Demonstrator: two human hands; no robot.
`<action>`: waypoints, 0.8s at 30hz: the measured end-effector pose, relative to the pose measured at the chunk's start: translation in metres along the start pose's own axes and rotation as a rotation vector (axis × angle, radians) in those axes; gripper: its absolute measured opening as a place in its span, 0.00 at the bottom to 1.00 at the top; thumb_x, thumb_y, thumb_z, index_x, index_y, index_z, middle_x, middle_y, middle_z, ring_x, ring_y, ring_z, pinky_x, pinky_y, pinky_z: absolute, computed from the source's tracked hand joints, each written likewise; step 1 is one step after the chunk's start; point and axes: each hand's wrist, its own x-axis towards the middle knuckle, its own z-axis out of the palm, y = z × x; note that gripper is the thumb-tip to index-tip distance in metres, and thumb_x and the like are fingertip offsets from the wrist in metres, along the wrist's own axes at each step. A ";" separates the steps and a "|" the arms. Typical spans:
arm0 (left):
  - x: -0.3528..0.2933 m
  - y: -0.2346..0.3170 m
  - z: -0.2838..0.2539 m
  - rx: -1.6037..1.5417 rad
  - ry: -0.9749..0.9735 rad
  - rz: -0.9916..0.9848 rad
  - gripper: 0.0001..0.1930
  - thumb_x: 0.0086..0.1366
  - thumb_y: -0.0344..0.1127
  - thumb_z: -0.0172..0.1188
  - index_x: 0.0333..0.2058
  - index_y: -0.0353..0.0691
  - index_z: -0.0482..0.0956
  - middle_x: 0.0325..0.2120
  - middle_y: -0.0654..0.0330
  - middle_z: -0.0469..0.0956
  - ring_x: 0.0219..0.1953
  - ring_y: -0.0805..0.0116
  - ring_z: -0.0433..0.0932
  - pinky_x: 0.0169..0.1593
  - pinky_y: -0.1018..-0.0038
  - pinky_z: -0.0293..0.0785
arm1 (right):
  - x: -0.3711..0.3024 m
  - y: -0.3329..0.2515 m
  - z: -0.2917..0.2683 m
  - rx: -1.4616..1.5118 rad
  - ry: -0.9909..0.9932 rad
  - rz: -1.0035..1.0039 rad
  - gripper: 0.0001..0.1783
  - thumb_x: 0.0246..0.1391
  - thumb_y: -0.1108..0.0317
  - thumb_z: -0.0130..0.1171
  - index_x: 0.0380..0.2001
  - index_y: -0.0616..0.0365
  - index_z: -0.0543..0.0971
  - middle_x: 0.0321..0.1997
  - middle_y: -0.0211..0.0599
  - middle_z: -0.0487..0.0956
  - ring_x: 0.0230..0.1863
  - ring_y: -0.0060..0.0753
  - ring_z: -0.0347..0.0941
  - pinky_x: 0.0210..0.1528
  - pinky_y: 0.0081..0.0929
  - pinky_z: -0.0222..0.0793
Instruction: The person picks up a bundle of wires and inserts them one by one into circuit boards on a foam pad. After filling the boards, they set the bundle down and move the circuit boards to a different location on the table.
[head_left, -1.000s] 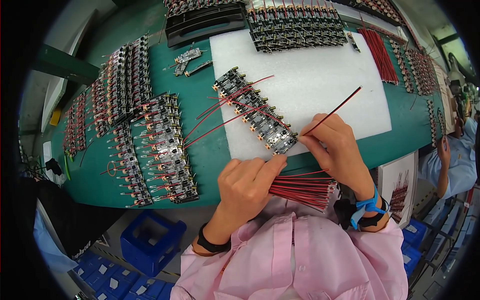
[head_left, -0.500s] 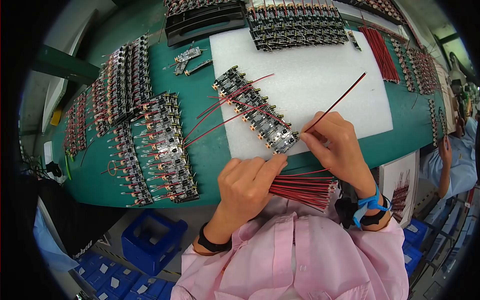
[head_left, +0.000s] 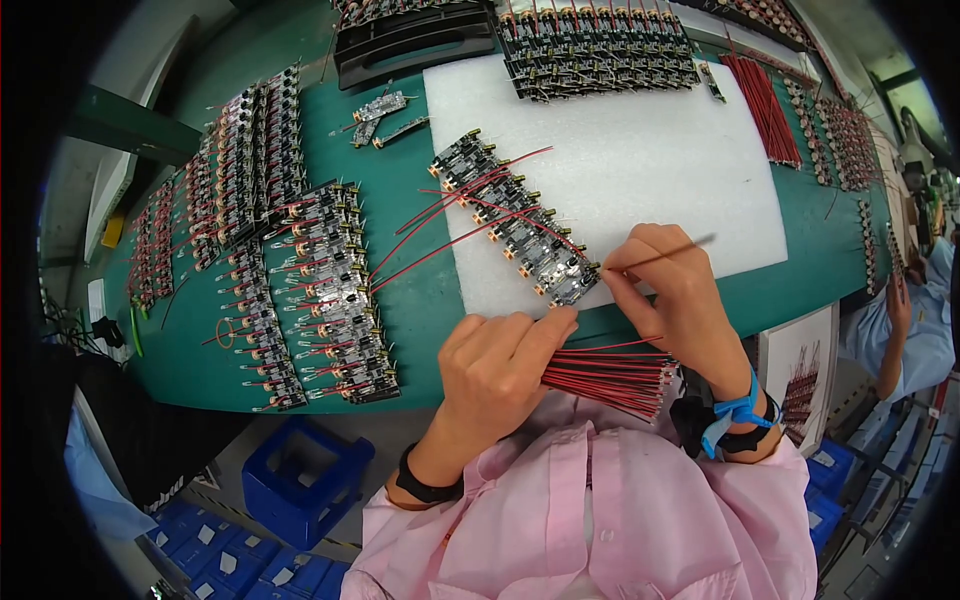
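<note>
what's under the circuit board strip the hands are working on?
The circuit board strip lies diagonally on a white foam sheet, which rests on the green table mat. Red wires trail off its left side. Its near end is hidden by the left hand.

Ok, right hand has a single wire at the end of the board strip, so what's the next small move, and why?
Probably ease the red wire tip into the last board of the circuit board strip. The right hand pinches it right at that end, boards further up already carry wires, and the left hand holds the spare wire bundle.
</note>
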 end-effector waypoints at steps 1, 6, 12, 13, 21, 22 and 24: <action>0.001 0.000 -0.001 0.008 -0.005 0.001 0.09 0.42 0.29 0.62 0.27 0.41 0.76 0.09 0.66 0.61 0.11 0.71 0.58 0.17 0.76 0.49 | 0.000 -0.001 0.000 -0.030 0.010 -0.035 0.06 0.33 0.80 0.57 0.19 0.61 0.71 0.18 0.36 0.67 0.23 0.36 0.63 0.25 0.27 0.58; 0.000 -0.001 0.001 0.009 0.000 0.005 0.09 0.42 0.29 0.62 0.27 0.41 0.76 0.09 0.67 0.61 0.11 0.72 0.59 0.18 0.76 0.49 | 0.000 -0.001 0.001 -0.036 0.013 -0.047 0.08 0.32 0.80 0.57 0.19 0.60 0.70 0.18 0.37 0.66 0.24 0.39 0.63 0.27 0.29 0.57; -0.003 -0.003 0.001 0.025 -0.016 0.022 0.07 0.47 0.32 0.58 0.28 0.42 0.75 0.11 0.67 0.58 0.13 0.74 0.61 0.18 0.76 0.51 | 0.000 0.003 0.001 -0.003 0.037 -0.082 0.07 0.33 0.80 0.57 0.20 0.61 0.72 0.18 0.36 0.67 0.23 0.36 0.64 0.25 0.27 0.58; -0.003 -0.003 0.001 0.025 -0.016 0.024 0.07 0.47 0.32 0.58 0.28 0.42 0.75 0.11 0.67 0.58 0.13 0.74 0.60 0.18 0.76 0.51 | 0.000 0.004 0.002 0.017 0.051 -0.095 0.06 0.34 0.80 0.57 0.20 0.62 0.72 0.18 0.36 0.68 0.23 0.35 0.64 0.24 0.26 0.59; -0.003 -0.003 0.001 0.005 0.015 0.012 0.08 0.43 0.30 0.60 0.27 0.41 0.76 0.09 0.67 0.60 0.11 0.73 0.60 0.18 0.76 0.51 | 0.000 0.003 -0.001 0.095 -0.053 0.106 0.03 0.38 0.80 0.55 0.21 0.66 0.72 0.18 0.33 0.68 0.18 0.23 0.62 0.20 0.18 0.57; -0.003 -0.003 0.001 -0.001 0.018 0.006 0.09 0.41 0.29 0.62 0.27 0.41 0.76 0.09 0.67 0.61 0.10 0.72 0.60 0.18 0.76 0.51 | 0.000 0.003 0.000 0.094 -0.057 0.104 0.03 0.38 0.80 0.55 0.21 0.66 0.72 0.18 0.33 0.68 0.18 0.23 0.62 0.20 0.18 0.57; -0.004 -0.004 0.001 -0.001 0.023 0.009 0.09 0.41 0.29 0.62 0.27 0.41 0.76 0.09 0.67 0.61 0.10 0.72 0.60 0.18 0.76 0.51 | 0.000 0.003 0.000 0.104 -0.049 0.100 0.03 0.38 0.80 0.55 0.21 0.66 0.72 0.18 0.34 0.68 0.17 0.23 0.62 0.20 0.18 0.57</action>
